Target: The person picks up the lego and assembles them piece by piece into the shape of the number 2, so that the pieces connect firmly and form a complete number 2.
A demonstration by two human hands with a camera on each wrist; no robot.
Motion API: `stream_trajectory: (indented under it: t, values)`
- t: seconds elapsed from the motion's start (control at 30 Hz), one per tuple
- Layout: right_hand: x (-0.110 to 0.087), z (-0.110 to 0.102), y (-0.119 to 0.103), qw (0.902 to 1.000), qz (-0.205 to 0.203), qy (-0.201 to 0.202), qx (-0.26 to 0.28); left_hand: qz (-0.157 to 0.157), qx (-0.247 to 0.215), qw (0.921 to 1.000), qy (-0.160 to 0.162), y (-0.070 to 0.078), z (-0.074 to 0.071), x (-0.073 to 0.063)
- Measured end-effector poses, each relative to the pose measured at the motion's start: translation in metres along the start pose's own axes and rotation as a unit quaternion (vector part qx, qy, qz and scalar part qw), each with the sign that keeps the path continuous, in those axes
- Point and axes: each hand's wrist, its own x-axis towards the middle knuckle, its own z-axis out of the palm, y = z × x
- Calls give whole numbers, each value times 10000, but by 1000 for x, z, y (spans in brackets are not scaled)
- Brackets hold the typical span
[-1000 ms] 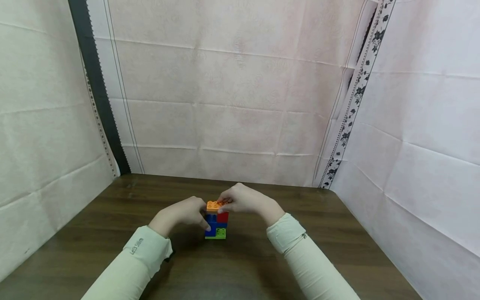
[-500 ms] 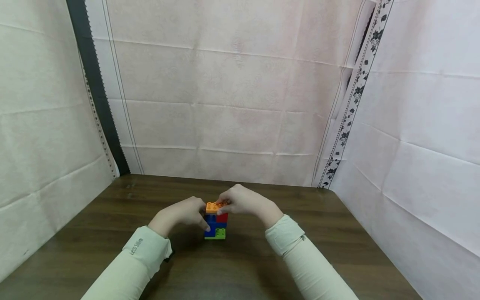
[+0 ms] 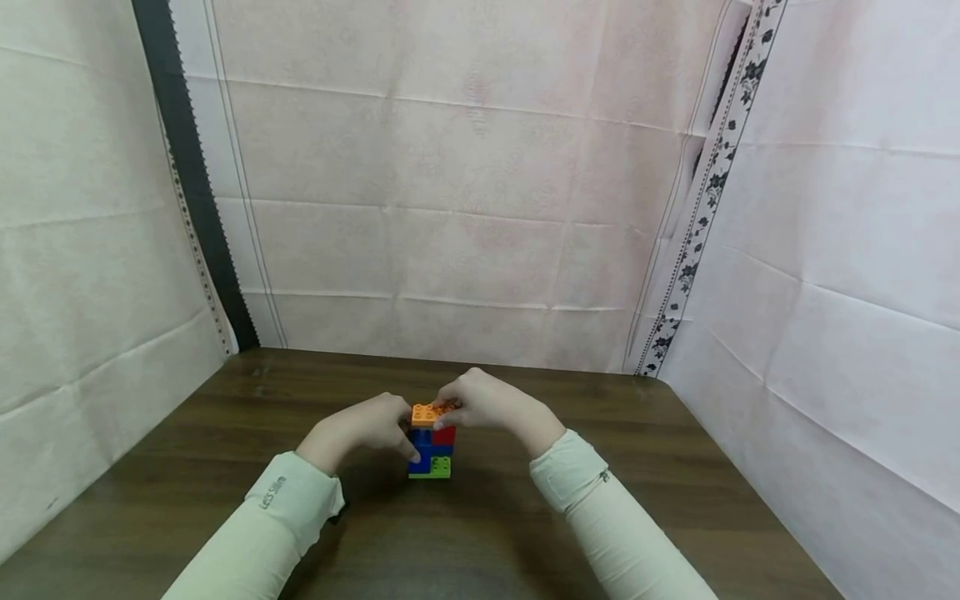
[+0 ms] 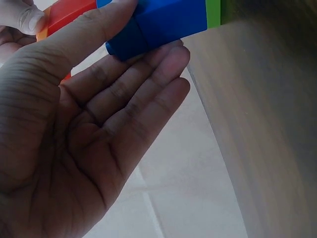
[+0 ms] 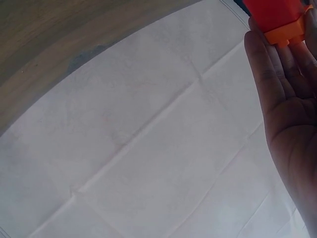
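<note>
A small tower of toy building bricks stands upright on the brown table. Its base is a thin green brick (image 3: 440, 467), with blue bricks (image 3: 422, 457) over it and a red brick (image 3: 444, 436) higher on the right. The orange brick (image 3: 423, 415) forms the top. From the left, my left hand (image 3: 366, 430) holds the blue part between thumb and fingers; in the left wrist view the thumb lies across the blue brick (image 4: 171, 22). My right hand (image 3: 491, 407) pinches the orange brick (image 5: 287, 33), covering its right end.
Brown wooden table (image 3: 360, 550) lies under the tower. White patterned cloth (image 3: 450, 208) hangs behind it, and further cloth sides (image 3: 840, 333) stand at left and right.
Both hands keep their hold on the tower. The orange brick sits very slightly lower in the head view than a second ago; otherwise little differs.
</note>
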Motion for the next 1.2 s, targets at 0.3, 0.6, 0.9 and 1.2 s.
stream_trajectory:
  t: [0.3,0.6,0.9,1.2]
  values:
    - [1,0,-2,9999,141,-71,35,-8,43,10000,9,-1,0,-1]
    - [-3,2,1,9998,97,-14,173,85,71,9999,-26,1,1,-1]
    - [-6,3,5,9998,-56,43,164,151,-129,9998,-85,-2,2,-1]
    - [-6,5,6,9993,-247,75,284,188,-191,9995,-166,-6,3,-1]
